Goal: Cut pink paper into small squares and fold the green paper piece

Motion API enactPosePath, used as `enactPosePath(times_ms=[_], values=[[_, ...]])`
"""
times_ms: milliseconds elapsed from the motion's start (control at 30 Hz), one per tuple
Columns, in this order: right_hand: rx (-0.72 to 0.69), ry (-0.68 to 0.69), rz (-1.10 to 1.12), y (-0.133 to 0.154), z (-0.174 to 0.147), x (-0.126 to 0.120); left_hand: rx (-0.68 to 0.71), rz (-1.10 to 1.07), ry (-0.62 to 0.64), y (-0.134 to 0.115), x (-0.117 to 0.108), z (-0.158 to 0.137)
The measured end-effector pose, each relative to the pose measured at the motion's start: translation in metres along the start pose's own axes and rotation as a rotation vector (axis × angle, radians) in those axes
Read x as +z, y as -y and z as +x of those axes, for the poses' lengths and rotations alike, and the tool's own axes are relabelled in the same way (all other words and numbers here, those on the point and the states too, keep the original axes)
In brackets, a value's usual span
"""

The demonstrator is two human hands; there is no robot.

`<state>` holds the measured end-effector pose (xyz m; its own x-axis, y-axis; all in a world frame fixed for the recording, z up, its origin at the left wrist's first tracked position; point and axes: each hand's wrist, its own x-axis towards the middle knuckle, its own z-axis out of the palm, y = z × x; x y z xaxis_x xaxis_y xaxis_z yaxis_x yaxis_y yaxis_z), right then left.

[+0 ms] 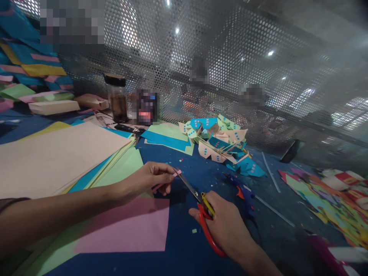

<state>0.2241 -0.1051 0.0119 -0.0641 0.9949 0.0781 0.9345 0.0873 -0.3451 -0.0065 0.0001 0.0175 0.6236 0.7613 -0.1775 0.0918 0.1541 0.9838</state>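
Between the thumb and fingers of my left hand point(156, 177) is a narrow pink paper strip point(177, 173). My right hand point(225, 220) grips a pair of scissors point(188, 185) with red handles and a yellow part near the pivot. The blades point up and left, and their tips meet the end of the strip at my left fingertips. Beneath my left forearm lies a pink paper sheet point(129, 226), partly covered by the arm. A tiny green paper scrap point(194, 231) rests on the blue table point(184, 264) near the scissors.
A blue glue gun point(244, 193) lies right of the scissors, close to folded paper boats point(221, 142). Stacked coloured sheets point(63, 157) spread on the left. Farther back stand a jar point(117, 99) and a perforated metal screen point(172, 57). Colourful paper pieces point(324, 195) sit at right.
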Motion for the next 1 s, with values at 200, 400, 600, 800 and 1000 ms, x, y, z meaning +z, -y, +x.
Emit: enactPosePath(times_ms=[200, 400, 600, 800, 1000], values=[[-0.027, -0.03, 0.015, -0.001, -0.0005, 0.0009, 0.005, 0.022, -0.014, -0.0017, 0.0022, -0.0012], [-0.035, -0.039, -0.028, -0.0006, -0.0002, 0.0008, -0.008, 0.029, -0.017, -0.0025, 0.0025, -0.0023], [-0.007, 0.002, -0.033, -0.0026, 0.0001, 0.0018, 0.002, 0.025, -0.006, -0.0005, 0.0014, -0.0006], [-0.018, -0.017, -0.036, -0.0018, -0.0004, 0.0012, 0.003, 0.035, -0.001, 0.0001, 0.0007, 0.0], [-0.04, -0.038, -0.053, -0.004, -0.0002, 0.0032, -0.004, 0.017, 0.002, 0.0025, -0.0001, 0.0009]])
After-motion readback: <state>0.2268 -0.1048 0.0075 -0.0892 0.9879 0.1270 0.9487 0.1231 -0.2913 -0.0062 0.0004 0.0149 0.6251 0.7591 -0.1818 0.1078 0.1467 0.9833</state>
